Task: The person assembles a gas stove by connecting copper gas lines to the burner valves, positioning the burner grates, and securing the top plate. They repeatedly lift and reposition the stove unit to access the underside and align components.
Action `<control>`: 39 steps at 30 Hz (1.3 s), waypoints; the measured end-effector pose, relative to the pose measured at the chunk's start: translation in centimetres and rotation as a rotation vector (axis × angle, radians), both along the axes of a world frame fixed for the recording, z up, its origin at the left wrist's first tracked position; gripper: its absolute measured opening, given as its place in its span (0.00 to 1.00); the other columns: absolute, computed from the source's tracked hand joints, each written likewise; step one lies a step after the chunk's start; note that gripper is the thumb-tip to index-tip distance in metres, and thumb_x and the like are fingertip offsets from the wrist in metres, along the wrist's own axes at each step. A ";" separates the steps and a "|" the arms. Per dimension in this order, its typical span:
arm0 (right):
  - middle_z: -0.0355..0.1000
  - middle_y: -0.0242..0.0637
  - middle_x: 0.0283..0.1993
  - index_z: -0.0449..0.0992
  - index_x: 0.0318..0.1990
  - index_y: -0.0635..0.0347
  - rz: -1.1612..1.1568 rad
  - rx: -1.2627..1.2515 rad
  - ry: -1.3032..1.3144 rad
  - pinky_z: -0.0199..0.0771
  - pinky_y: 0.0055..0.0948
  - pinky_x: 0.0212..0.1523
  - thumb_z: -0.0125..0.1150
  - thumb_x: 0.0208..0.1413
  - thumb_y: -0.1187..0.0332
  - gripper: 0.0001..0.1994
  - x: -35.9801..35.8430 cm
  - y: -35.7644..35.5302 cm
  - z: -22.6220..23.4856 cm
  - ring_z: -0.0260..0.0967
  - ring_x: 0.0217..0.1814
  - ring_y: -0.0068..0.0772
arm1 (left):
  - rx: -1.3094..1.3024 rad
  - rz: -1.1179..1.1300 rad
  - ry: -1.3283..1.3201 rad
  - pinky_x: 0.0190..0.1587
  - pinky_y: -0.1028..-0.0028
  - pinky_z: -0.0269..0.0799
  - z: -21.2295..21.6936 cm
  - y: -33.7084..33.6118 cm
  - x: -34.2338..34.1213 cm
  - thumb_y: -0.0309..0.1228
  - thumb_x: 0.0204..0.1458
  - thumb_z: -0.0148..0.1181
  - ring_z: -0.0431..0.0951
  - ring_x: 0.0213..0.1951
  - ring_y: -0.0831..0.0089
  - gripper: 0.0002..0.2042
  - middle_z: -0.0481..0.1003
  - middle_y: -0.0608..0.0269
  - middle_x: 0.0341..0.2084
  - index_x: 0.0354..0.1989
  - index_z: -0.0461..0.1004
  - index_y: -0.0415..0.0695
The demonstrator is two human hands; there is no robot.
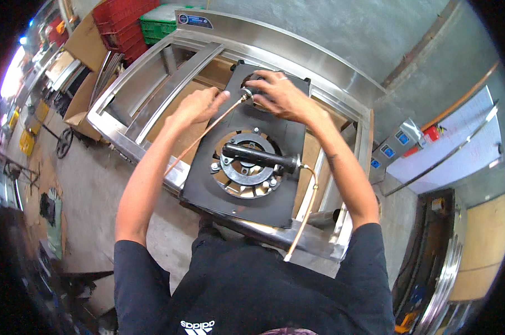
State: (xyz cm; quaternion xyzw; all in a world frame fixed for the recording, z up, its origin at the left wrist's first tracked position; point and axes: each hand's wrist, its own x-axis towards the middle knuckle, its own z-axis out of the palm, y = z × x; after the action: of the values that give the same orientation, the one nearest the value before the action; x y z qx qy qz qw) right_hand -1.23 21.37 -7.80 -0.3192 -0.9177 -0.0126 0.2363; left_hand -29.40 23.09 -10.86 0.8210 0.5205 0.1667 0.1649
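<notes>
Burner plate assembly on steel stove frame.
Nearest, a copper tube [303,220] curves up to the black pipe [259,157] lying across the ring burner [247,167] on the black plate [208,184]. Beyond, the left hand [199,106] pinches a second copper tube [208,129] near its fitting; the right hand [283,95] is closed over the far burner [251,89]. Steel frame [152,89] surrounds; red crates [121,22] behind.

Burner plate [247,184] on steel frame [152,84]; crates [124,22] behind, prob. cardboard [82,95] left.
</notes>
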 end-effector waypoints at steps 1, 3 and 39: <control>0.64 0.55 0.68 0.73 0.62 0.55 -0.069 -0.009 -0.002 0.68 0.50 0.68 0.60 0.67 0.61 0.19 1.0 -1.4 0.8 0.63 0.69 0.61 | -0.006 -0.071 -0.021 0.51 0.54 0.75 0.4 0.8 -1.7 0.53 0.70 0.43 0.82 0.44 0.43 0.30 0.82 0.40 0.37 0.51 0.77 0.33; 0.65 0.55 0.67 0.73 0.62 0.57 -0.223 -0.006 0.049 0.65 0.49 0.71 0.57 0.69 0.59 0.19 3.2 -4.8 1.6 0.63 0.71 0.57 | -0.075 -0.082 -0.049 0.43 0.62 0.78 0.7 2.1 -5.3 0.51 0.70 0.46 0.83 0.36 0.60 0.28 0.82 0.50 0.33 0.49 0.77 0.32; 0.78 0.60 0.41 0.77 0.50 0.63 -1.551 -0.338 0.228 0.76 0.51 0.47 0.56 0.68 0.58 0.16 1.9 -29.1 -17.1 0.77 0.47 0.64 | -0.323 -0.232 -0.390 0.34 0.61 0.77 -12.9 -0.8 -9.6 0.44 0.70 0.47 0.83 0.24 0.60 0.24 0.82 0.49 0.24 0.37 0.79 0.33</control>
State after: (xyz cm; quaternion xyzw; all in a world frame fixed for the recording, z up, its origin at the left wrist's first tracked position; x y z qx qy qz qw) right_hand 0.66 -7.70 -24.94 -0.8968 -0.3941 -0.0013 0.2011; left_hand -39.00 22.31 -23.79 0.7906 0.4012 0.2166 0.4087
